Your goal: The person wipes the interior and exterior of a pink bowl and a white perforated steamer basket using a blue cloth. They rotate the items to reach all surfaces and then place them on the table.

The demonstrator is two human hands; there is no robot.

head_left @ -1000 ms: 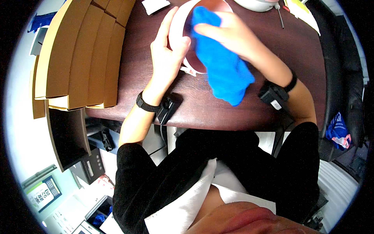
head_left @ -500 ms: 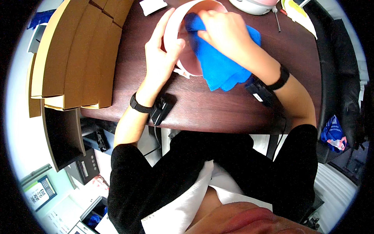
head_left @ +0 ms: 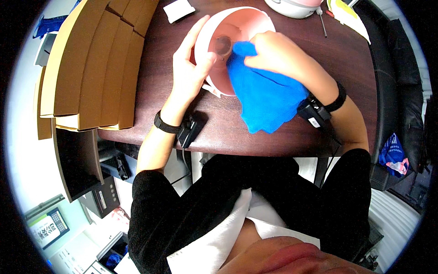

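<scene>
A pink bowl-shaped shell (head_left: 242, 28) is tilted on the dark wooden table, its opening toward me and to the right. At its bottom is a round, dark, see-through-looking spot (head_left: 223, 45). My left hand (head_left: 194, 64) steadies the shell from the left, fingers along the outside and thumb at the rim. A blue cloth (head_left: 271, 102) is bunched in my right hand (head_left: 273, 52) at the shell's right side. Part of the cloth lies inside the opening, and the rest drapes over the near rim toward the table. My right fingertips are partly hidden by the cloth.
Brown cardboard boxes (head_left: 91, 64) stand along the table's left side. At the far edge are a white packet (head_left: 179, 10), a pink-and-white appliance (head_left: 299, 7) and a thin screwdriver-like tool (head_left: 323, 23). Black straps with small devices (head_left: 315, 112) sit on both wrists, with cables hanging down.
My right hand has drawn back toward me with the blue cloth, out of the shell's depth. The shell's bottom now shows. The cloth hangs lower over the table.
</scene>
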